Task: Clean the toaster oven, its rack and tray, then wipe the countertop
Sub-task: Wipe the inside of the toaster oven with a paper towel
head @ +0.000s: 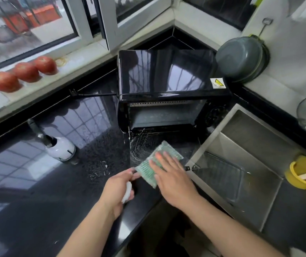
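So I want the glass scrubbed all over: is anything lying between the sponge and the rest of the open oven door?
Nothing visible. The right hand presses the green sponge flat on the soapy door; only suds lie ahead. The left hand grips the door's front edge, off to the side.

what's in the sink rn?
In the sink: the wire rack lying in its tray, partly in water. A yellow cup sits on the basin's ledge. The near end is out of frame.

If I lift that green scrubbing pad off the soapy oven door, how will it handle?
Probably light and floppy: the green scrubbing pad looks thin, lying flat under the right hand. Likely slippery, since suds streak the oven door beneath. The left hand pinches its corner.
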